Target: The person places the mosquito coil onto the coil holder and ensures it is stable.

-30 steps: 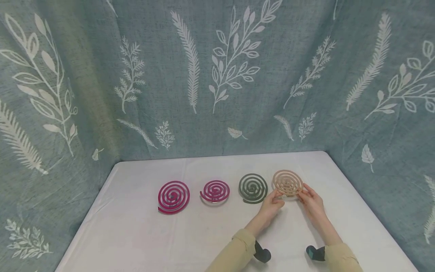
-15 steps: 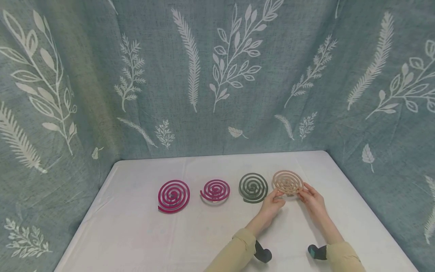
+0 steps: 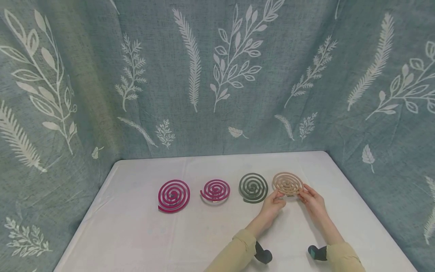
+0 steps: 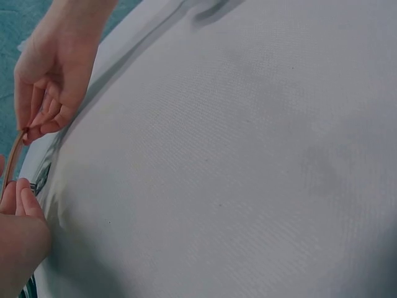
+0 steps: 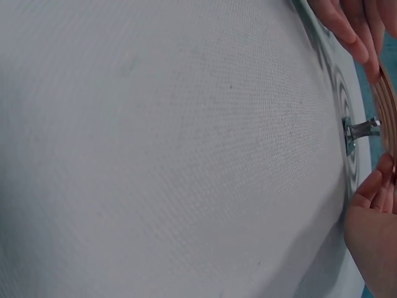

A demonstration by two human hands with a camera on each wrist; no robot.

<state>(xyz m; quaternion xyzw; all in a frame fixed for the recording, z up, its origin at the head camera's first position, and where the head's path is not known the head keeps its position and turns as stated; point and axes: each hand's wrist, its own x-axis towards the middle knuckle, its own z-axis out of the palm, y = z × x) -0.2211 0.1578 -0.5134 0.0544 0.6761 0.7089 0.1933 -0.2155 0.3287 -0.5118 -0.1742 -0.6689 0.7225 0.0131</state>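
Note:
Between both hands, at the right of the table in the head view, is a tan mosquito coil (image 3: 287, 183). My left hand (image 3: 272, 207) pinches its near left rim, and my right hand (image 3: 314, 204) pinches the near right rim. Below the coil, the right wrist view shows a small metal stand (image 5: 363, 128); I cannot tell whether the coil touches it. Edge-on, the coil (image 4: 11, 158) appears at the far left of the left wrist view. Just left of my left hand a dark green mosquito coil (image 3: 253, 187) sits on the table.
Two magenta mosquito coils, one at far left (image 3: 173, 196) and one nearer the middle (image 3: 215, 190), are in the same row on the white table (image 3: 136, 234). A blue-green curtain with white leaf patterns (image 3: 204, 75) surrounds the table's back and sides.
The tan coil's far edge has dipped slightly, so it looks flatter. Both hands keep their pinch on its rim and have barely moved.

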